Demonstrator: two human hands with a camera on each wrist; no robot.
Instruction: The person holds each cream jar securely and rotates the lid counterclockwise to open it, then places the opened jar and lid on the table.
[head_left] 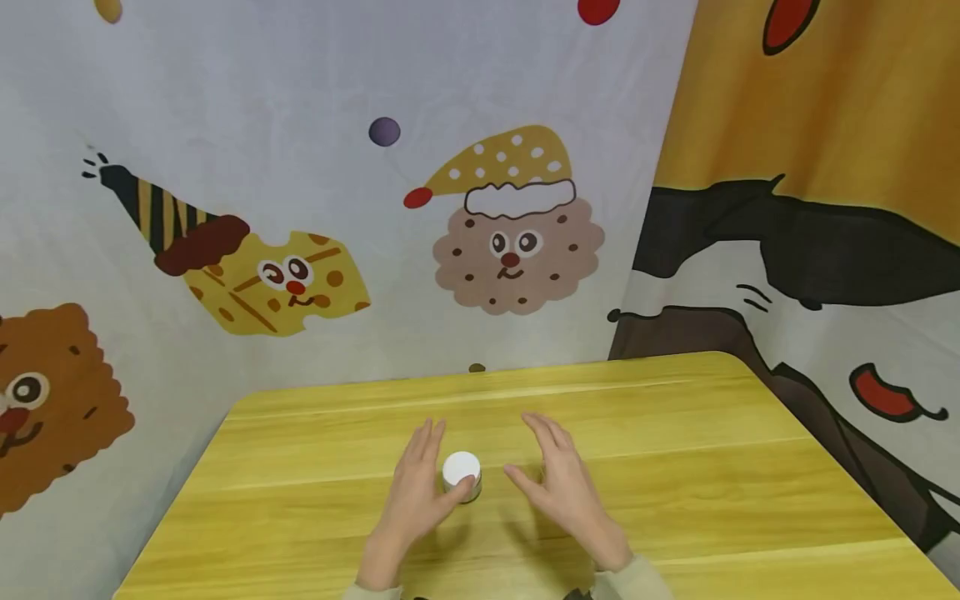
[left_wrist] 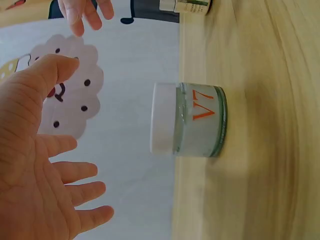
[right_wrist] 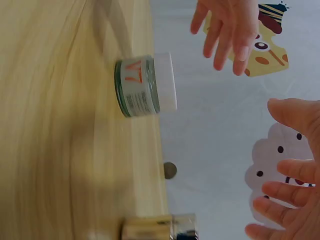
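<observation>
Two hands are raised over a yellow wood-grain table, palms facing each other, with a jar standing upright on the table between them. The left hand has its fingers extended and its thumb spread away from them; in the head view the thumb overlaps the jar's front, but the left wrist view shows a gap between hand and jar. The right hand is spread likewise, thumb apart from the fingers, farther from the jar than the left. A white lid sits on the jar, whose pale body bears orange "V7" print above a green base; the right wrist view also shows a barcode. Near the right hand, a gold bottle is partly in frame. Light sleeves end at the wrists. Behind the table hangs a curtain with cartoon cheese and cookies.
</observation>
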